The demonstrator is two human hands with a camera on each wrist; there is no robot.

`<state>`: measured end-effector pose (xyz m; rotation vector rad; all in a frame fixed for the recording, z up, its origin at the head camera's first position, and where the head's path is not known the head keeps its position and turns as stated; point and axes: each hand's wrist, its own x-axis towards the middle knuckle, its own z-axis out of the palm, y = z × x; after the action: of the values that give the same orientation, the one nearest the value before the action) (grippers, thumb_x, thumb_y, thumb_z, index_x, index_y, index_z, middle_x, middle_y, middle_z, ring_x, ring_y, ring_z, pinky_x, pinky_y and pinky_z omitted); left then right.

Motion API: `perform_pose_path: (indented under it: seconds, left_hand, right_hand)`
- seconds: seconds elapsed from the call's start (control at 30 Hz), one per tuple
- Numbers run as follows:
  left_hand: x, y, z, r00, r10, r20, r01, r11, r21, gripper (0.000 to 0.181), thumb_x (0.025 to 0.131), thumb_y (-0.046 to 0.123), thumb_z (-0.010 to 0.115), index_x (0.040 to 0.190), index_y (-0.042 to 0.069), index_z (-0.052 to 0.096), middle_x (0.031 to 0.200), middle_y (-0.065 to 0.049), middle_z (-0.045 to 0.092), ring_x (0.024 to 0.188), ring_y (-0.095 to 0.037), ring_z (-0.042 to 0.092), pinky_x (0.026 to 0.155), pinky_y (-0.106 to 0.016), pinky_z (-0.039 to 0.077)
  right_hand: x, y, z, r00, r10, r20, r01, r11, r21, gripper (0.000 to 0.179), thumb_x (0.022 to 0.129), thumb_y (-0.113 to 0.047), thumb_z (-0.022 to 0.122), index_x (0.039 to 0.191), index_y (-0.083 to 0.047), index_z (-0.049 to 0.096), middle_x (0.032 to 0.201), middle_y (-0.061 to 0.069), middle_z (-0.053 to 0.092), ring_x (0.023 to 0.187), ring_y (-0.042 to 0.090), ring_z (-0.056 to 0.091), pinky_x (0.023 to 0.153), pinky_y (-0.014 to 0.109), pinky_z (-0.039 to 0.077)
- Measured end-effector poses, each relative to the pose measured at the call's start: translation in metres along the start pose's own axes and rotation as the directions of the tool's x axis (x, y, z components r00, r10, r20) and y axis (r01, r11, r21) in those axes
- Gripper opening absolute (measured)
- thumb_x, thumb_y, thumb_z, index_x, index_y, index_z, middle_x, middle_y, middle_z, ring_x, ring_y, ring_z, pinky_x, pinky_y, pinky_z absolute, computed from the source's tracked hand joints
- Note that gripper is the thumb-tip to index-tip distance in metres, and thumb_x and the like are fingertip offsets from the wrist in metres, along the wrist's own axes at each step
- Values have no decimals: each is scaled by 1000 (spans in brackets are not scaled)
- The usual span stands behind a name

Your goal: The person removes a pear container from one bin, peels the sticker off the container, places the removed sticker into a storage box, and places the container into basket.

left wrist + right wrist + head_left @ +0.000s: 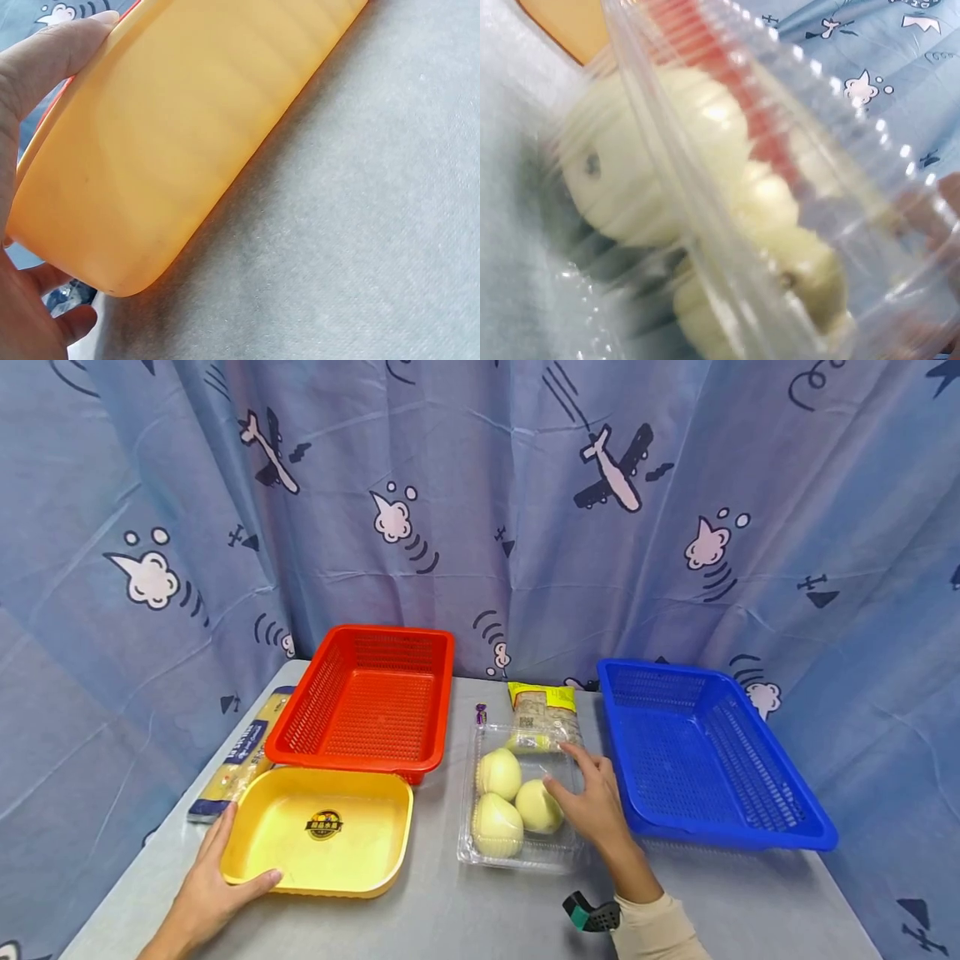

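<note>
My left hand point(206, 885) grips the left side of a yellow plastic basin point(360, 852) with a dark emblem on its floor. The thumb point(71, 45) lies along the rim in the left wrist view, and other fingers show below the basin's corner. Over the right part of a clear plastic box point(517, 862) is my right hand point(596, 802), thumb and fingers spread apart. Three pale, pear-like fruits point(498, 827) sit in the box. Blurred in the right wrist view, the fingers point(922, 210) partly show behind the clear plastic; their exact contact is unclear.
A red basket point(360, 760) stands behind the yellow basin; a blue basket point(731, 835) is at the right. At the left edge lies a yellow-and-blue packet point(243, 747). Behind the box are a yellow-topped bag point(542, 697) and a small purple wrapped item point(481, 713).
</note>
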<state>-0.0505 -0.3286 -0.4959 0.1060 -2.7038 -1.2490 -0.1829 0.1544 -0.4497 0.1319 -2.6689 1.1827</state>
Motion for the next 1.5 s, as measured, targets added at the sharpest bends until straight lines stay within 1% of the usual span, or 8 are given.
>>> perform_pose_path:
  seconds: [0.23, 0.47, 0.6, 0.77, 0.9, 1.23, 1.37, 1.5]
  left_hand:
    - [-1, -1, 0, 1000, -7, 8, 7, 1000, 10, 118, 75, 28, 82, 155, 10, -1, 154, -31, 4, 135, -55, 10, 98, -73, 14]
    - [-5, -3, -1, 1000, 2, 8, -2, 1000, 19, 117, 75, 28, 82, 155, 10, -1, 153, -32, 5, 135, -54, 10, 98, -74, 13]
    - [-5, -4, -3, 1000, -1, 8, 1, 1000, 23, 117, 76, 29, 82, 155, 10, -2, 154, -32, 4, 135, -55, 9, 98, -74, 13]
    - [-5, -3, -5, 1000, -7, 3, 7, 1000, 24, 117, 76, 30, 82, 155, 11, -2, 154, -32, 4, 134, -56, 10, 97, -74, 13]
    - [-5, -1, -6, 1000, 1, -1, -1, 1000, 18, 116, 76, 30, 81, 155, 12, -2, 154, -32, 3, 135, -55, 8, 98, -73, 11]
    - [-2, 0, -7, 996, 86, -30, -85, 996, 12, 114, 74, 26, 83, 156, 9, 5, 153, -33, 9, 135, -55, 12, 103, -69, 8]
    - [-3, 7, -15, 1000, 13, -7, -13, 1000, 11, 114, 77, 28, 81, 156, 13, 0, 153, -34, 6, 134, -57, 10, 99, -73, 10]
    - [-3, 20, -24, 999, -40, -19, 41, 999, 28, 115, 78, 30, 81, 156, 17, -3, 153, -33, 8, 126, -59, 23, 93, -74, 23]
  right_hand:
    - [5, 13, 4, 999, 6, 33, -7, 999, 33, 57, 86, -28, 72, 138, -21, 51, 123, 23, 44, 107, 40, 48, 80, 54, 43]
    - [6, 24, 7, 997, 41, 58, -48, 991, 123, 59, 86, -25, 70, 141, -22, 48, 132, 24, 43, 110, 40, 48, 82, 56, 42]
    - [8, 28, 9, 995, 39, 90, -58, 975, 213, 59, 88, -20, 68, 142, -20, 46, 129, 25, 45, 106, 38, 49, 78, 49, 44]
    - [10, 31, 13, 994, 4, 107, -38, 947, 318, 56, 89, -12, 67, 141, -15, 47, 98, 21, 55, 80, 25, 51, 63, 32, 43]
    - [11, 34, 16, 996, -40, 84, 6, 929, 371, 54, 89, -8, 68, 140, -11, 49, 71, 9, 48, 62, 17, 44, 54, 27, 38]
    - [7, 30, 9, 992, -25, 127, -28, 916, 400, 55, 90, -8, 66, 141, -6, 46, 69, 4, 43, 61, 15, 42, 54, 25, 37]
    - [7, 33, 8, 991, -29, 129, -27, 911, 411, 54, 90, -8, 66, 141, -6, 46, 68, 4, 42, 60, 14, 41, 54, 24, 37]
    - [4, 20, 0, 990, -22, 141, -39, 910, 412, 54, 90, -5, 64, 140, 0, 44, 68, 5, 42, 62, 14, 41, 55, 25, 36]
